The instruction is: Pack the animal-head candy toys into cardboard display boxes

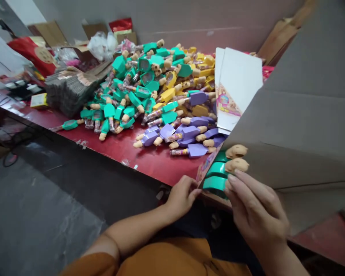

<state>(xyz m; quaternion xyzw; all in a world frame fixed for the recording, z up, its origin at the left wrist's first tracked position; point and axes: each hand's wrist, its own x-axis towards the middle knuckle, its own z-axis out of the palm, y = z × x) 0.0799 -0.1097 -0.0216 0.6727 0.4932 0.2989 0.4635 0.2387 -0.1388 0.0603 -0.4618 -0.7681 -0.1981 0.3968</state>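
Green toys line up beside the bent right hand, which pinches one (left hand pinching the printed box).

Red pouch at far left, crumpled clear plastic bags, yellow box, grey floor, grey wall

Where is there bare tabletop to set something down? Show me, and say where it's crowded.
The red tabletop shows bare in front: between the purple pieces and the left hand, and left of those pieces, before the green pieces. Behind, green and yellow pieces are heaped; farther left, a grey stack crowds it.
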